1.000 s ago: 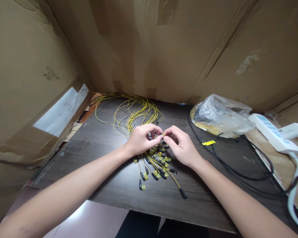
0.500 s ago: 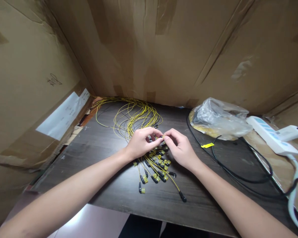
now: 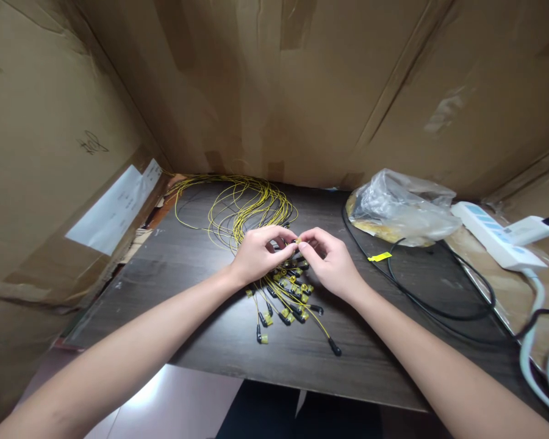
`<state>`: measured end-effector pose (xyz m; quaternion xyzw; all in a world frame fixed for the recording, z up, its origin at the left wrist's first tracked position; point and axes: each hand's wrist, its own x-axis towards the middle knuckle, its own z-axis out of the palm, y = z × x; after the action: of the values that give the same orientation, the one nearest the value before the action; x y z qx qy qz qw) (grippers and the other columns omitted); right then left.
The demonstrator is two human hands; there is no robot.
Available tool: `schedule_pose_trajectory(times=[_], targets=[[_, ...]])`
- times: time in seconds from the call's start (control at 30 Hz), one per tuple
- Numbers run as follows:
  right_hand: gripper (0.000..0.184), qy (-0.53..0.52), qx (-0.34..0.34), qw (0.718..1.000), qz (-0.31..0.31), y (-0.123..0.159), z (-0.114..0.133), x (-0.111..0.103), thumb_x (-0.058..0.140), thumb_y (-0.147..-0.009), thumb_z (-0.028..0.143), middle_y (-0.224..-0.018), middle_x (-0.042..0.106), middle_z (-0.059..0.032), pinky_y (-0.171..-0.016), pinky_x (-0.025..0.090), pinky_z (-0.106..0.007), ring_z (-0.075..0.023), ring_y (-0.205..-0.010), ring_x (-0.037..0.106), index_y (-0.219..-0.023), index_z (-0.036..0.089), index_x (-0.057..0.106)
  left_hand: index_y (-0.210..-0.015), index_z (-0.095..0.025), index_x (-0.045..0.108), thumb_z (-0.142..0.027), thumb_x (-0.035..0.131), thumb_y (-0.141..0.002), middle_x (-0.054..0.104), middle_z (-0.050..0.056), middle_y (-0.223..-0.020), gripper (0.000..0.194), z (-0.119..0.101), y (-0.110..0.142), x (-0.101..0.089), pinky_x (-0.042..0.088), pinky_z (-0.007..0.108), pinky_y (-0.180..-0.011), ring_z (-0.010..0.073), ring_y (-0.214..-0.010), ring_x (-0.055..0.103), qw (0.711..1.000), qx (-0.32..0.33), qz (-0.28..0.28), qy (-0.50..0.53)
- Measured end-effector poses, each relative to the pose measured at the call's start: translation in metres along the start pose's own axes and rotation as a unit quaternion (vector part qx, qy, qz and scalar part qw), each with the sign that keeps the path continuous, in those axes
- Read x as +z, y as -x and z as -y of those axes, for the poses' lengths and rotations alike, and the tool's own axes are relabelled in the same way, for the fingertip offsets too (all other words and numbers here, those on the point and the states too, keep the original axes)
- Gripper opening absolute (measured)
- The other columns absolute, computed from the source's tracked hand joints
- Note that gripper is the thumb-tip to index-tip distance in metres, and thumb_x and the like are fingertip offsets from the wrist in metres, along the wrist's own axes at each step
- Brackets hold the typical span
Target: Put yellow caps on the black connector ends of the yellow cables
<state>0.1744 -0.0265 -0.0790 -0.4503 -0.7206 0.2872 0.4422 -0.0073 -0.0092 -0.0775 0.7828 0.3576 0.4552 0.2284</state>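
My left hand [image 3: 264, 253] and my right hand [image 3: 332, 262] meet fingertip to fingertip over a bunch of thin yellow cables [image 3: 283, 299]. Both are closed in a pinch around one small black cable connector with a bit of yellow on it, mostly hidden by the fingers. Below them the cable ends fan out on the dark table, with several black angled connectors [image 3: 297, 313] bearing clear yellow tabs. One black connector [image 3: 334, 347] lies apart toward the table's front edge, with no yellow tab visible. Behind my left hand the yellow cables run off in loose loops [image 3: 256, 204].
Cardboard walls [image 3: 265, 91] enclose the dark wooden table [image 3: 187, 329] at the back and sides. A clear plastic bag [image 3: 402, 207] lies at the right rear. Beside it are a white power strip [image 3: 496, 235] and a black cable [image 3: 439, 314] with a yellow label [image 3: 379, 256].
The view has shifted slightly, so everything sits a little higher in the picture. My hands keep the same pinch at the connector, with only small finger movement.
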Motion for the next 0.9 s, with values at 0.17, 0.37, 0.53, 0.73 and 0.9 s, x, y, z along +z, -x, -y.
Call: schedule_pose_trajectory(times=[0.17, 0.37, 0.53, 0.73, 0.9], targets=[[0.019, 0.032, -0.034, 0.998, 0.035, -0.001, 0.000, -0.004, 0.051, -0.093, 0.027, -0.075, 0.062, -0.0020, -0.063, 0.042, -0.028, -0.0152, -0.068, 0.055, -0.080, 0.019, 0.061, -0.091, -0.015, 0.073, -0.019, 0.070, -0.084, 0.072, 0.002, -0.082, 0.009, 0.000, 0.000, -0.001, 0.050, 0.015, -0.055, 0.0083, -0.066, 0.063, 1.000, 0.023, 0.017, -0.004], [0.024, 0.057, -0.060, 0.995, 0.064, -0.002, 0.000, -0.009, 0.048, -0.096, 0.027, -0.076, 0.063, -0.0029, -0.067, 0.042, -0.029, -0.0159, -0.070, 0.057, -0.080, 0.018, 0.063, -0.088, -0.014, 0.071, -0.022, 0.070, -0.085, 0.071, 0.002, -0.080, 0.009, 0.001, 0.000, 0.000, 0.050, 0.015, -0.055, 0.0076, -0.065, 0.062, 0.999, 0.020, 0.026, -0.001], [0.013, 0.079, -0.055, 0.995, 0.037, -0.001, 0.002, -0.011, 0.057, -0.093, 0.029, -0.082, 0.061, -0.0032, -0.065, 0.042, -0.029, -0.0155, -0.070, 0.055, -0.089, 0.018, 0.063, -0.091, -0.014, 0.071, -0.024, 0.069, -0.086, 0.072, 0.002, -0.084, 0.011, 0.002, 0.001, 0.001, 0.050, 0.015, -0.055, 0.0076, -0.065, 0.062, 0.999, -0.003, 0.035, 0.008], [0.025, 0.058, -0.033, 0.996, 0.065, -0.002, -0.001, -0.010, 0.048, -0.097, 0.030, -0.072, 0.058, -0.0011, -0.064, 0.039, -0.029, -0.0148, -0.067, 0.052, -0.078, 0.019, 0.057, -0.091, -0.015, 0.072, -0.023, 0.070, -0.086, 0.072, 0.002, -0.084, 0.009, 0.004, 0.001, -0.001, 0.050, 0.016, -0.055, 0.0077, -0.065, 0.062, 0.999, 0.007, 0.036, 0.001], [0.036, 0.049, -0.027, 0.994, 0.089, -0.002, -0.002, -0.009, 0.039, -0.101, 0.031, -0.068, 0.054, -0.0003, -0.064, 0.038, -0.029, -0.0144, -0.064, 0.050, -0.069, 0.019, 0.050, -0.089, -0.014, 0.069, -0.020, 0.069, -0.085, 0.070, 0.002, -0.081, 0.008, 0.002, 0.001, 0.001, 0.049, 0.016, -0.054, 0.0073, -0.063, 0.061, 0.999, 0.022, 0.041, -0.008]])
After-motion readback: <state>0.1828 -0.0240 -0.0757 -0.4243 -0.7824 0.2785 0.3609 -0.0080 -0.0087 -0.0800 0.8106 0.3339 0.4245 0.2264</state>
